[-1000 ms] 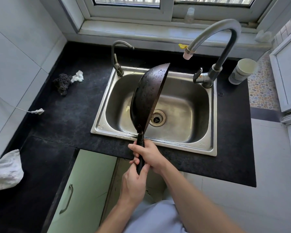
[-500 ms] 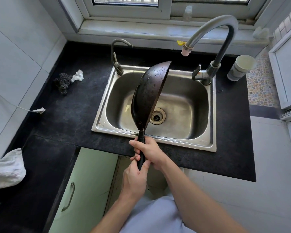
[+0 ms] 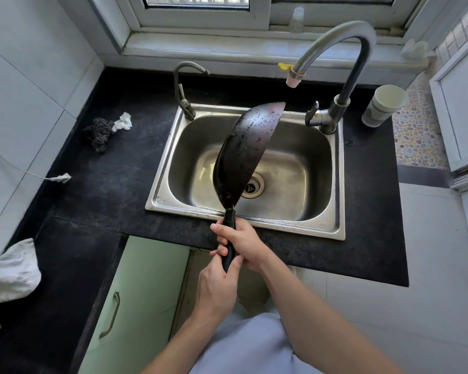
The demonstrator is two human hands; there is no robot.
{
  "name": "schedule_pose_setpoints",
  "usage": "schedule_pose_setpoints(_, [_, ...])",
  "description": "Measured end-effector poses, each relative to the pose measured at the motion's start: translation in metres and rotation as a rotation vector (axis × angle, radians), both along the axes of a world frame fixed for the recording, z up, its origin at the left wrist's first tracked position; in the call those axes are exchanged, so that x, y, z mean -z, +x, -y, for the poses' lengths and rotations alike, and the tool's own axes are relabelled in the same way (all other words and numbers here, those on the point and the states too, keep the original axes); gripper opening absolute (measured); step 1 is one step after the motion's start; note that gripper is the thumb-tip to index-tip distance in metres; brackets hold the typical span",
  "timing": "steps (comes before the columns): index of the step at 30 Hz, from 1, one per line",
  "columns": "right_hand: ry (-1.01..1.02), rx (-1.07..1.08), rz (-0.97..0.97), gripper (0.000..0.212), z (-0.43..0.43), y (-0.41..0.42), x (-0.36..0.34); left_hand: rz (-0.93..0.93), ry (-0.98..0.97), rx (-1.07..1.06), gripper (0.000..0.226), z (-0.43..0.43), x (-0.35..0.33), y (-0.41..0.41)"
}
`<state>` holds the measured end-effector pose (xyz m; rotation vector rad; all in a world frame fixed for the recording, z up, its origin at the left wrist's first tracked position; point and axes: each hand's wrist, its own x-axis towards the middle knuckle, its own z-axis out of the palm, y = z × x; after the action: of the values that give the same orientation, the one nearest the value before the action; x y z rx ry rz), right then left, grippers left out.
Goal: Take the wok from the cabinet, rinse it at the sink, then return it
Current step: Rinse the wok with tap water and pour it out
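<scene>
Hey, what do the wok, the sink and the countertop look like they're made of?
The wok looks like dark, matte metal, perhaps carbon steel or cast iron, with water beading on it. Its handle looks like black plastic. The sink is shiny brushed metal, likely stainless steel. The countertop is black and finely speckled, probably granite or an imitation.
</scene>
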<state>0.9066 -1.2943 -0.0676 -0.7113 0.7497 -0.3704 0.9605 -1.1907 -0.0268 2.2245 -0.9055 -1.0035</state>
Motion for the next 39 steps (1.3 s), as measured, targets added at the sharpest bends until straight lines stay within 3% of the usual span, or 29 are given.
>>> schedule_pose_setpoints(17, [0.031,-0.024,0.000,0.012,0.004,0.002,-0.001,-0.022,0.000,-0.039,0.033,0.002,0.002,-0.001])
schedule_pose_setpoints(22, [0.022,0.001,-0.029,0.011,0.002,0.005,-0.009,-0.087,0.007,-0.054,0.024,0.001,0.006,0.006])
schedule_pose_setpoints(27, [0.078,0.088,-0.048,0.019,-0.005,0.013,-0.014,-0.381,-0.004,-0.120,0.026,-0.002,0.001,0.012])
schedule_pose_setpoints(30, [0.265,0.184,0.027,0.022,-0.011,0.012,-0.012,-0.588,-0.006,-0.220,0.029,-0.001,-0.006,0.006])
schedule_pose_setpoints(33, [0.469,0.187,0.162,0.013,-0.016,0.007,-0.007,-0.694,0.002,-0.241,0.030,-0.008,-0.008,-0.001])
schedule_pose_setpoints(39, [0.297,0.124,0.050,0.034,-0.023,0.015,-0.003,-0.945,0.015,-0.315,0.024,-0.016,-0.011,0.007])
